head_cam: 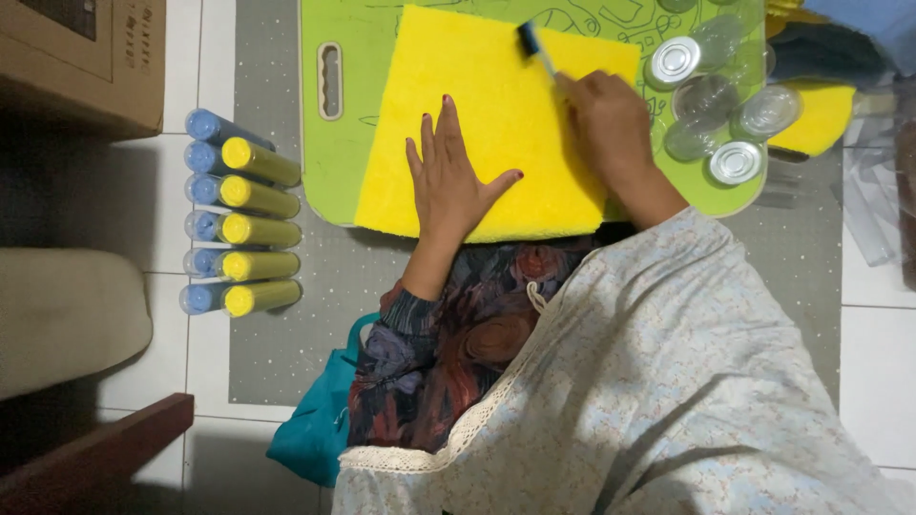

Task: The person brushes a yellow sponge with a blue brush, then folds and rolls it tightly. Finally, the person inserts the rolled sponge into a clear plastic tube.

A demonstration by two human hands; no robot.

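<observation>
Left hand (453, 176): flat, fingers spread, palm down on the yellow sheet (482, 105), centre of frame. Grips nothing, just presses on the sheet.

Right hand (611, 119): closed around the handle of a small brush (534, 43), right of centre near the top. Brush has a pale handle and a dark head; the head touches the sheet near its top edge. The handle runs down and right into the fist.

Yellow sheet: roughly square, fuzzy surface, lies slightly tilted on a green board (329, 162) in the upper middle of the frame. The sheet overhangs the board's lower edge. The board has a slot handle at its left end and line drawings on its face.

Upper right, on the board's right end: a cluster of clear jars (706, 100), some with silver lids, lying touching each other. Just right of them, a second yellow piece (825, 114), partly hidden.

Left of frame: a row of tubes (243, 215) lying side by side on the floor, yellow contents with yellow caps, blue ends facing left. They sit well apart from both hands.

Board and tubes rest on a grey speckled mat (286, 343) over white tiles. Cardboard box (81, 57) at upper left. Teal bag (320, 420) at lower centre-left, beside the person's patterned sleeve.
</observation>
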